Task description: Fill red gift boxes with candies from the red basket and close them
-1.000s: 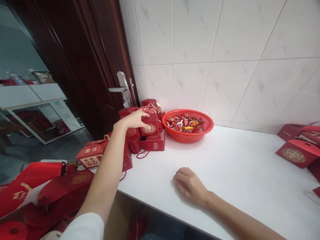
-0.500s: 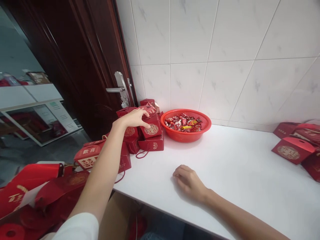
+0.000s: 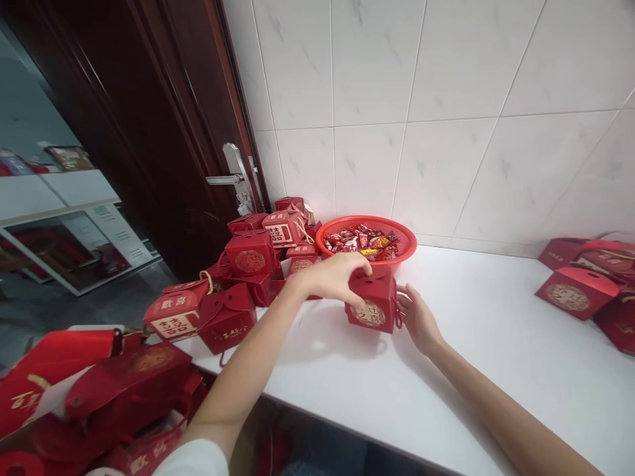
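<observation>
My left hand (image 3: 342, 277) grips a red gift box (image 3: 373, 311) with a gold round emblem, thumb on its front and fingers over its top. The box is in front of the basket, over the white table. Close to the box's right side is my right hand (image 3: 417, 318), fingers apart near the dark red cord; whether it touches the box I cannot tell. Behind the box stands a red plastic basket (image 3: 407, 246) of wrapped candies (image 3: 364, 239), partly hidden by my left hand and the box.
Red gift boxes (image 3: 249, 254) are heaped left of the basket, with more boxes (image 3: 129, 377) at the table's left front. Several others (image 3: 568, 294) sit at the far right. A tiled wall (image 3: 446, 158) backs the white table (image 3: 476, 330); a dark door (image 3: 163, 132) stands left.
My left hand has taken a red gift box from the heap and carried it right, in front of the basket. My right hand has moved up and right to the box's side.
</observation>
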A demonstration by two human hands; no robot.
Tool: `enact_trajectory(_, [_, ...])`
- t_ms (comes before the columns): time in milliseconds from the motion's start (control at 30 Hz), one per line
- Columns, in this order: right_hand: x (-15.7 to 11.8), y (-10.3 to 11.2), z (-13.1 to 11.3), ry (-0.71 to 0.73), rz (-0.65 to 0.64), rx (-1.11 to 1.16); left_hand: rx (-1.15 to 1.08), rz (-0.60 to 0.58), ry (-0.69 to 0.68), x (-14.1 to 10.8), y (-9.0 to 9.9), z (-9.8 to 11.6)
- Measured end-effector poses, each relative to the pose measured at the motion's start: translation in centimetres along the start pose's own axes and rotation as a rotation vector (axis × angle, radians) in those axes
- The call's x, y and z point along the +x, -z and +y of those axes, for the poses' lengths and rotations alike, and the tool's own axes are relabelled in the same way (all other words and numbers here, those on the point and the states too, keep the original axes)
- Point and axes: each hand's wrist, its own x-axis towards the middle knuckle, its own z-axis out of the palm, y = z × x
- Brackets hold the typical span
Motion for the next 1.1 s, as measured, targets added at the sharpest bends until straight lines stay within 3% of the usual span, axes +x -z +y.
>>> enact_trajectory(133, [0.5, 1.1, -0.4, -0.027, 0.038, -0.072, 0.157, -0.015, -0.028, 2.6, -4.3, 0.2])
enact_trajectory(300, [0.5, 1.1, -0.4, 0.044, 0.070, -0.135, 0.152, 0.046, -0.026, 3.8, -7.1, -0.3])
enact_trajectory(600, [0.7, 1.3, -0.5, 0.035, 0.150, -0.176, 0.090, 0.276, -0.047, 2.6, -9.7, -1.4])
enact_trajectory(767, [0.9, 1.4, 0.0, 0.054, 0.193, -0.093, -0.008, 0.402, 0.047, 1.9, -10.5, -1.5])
enact_trajectory(1100, [0.8, 1.6, -0.1, 0.082, 0.267, -0.119, -0.271, 0.412, 0.087, 2.2, -12.0, -1.8])
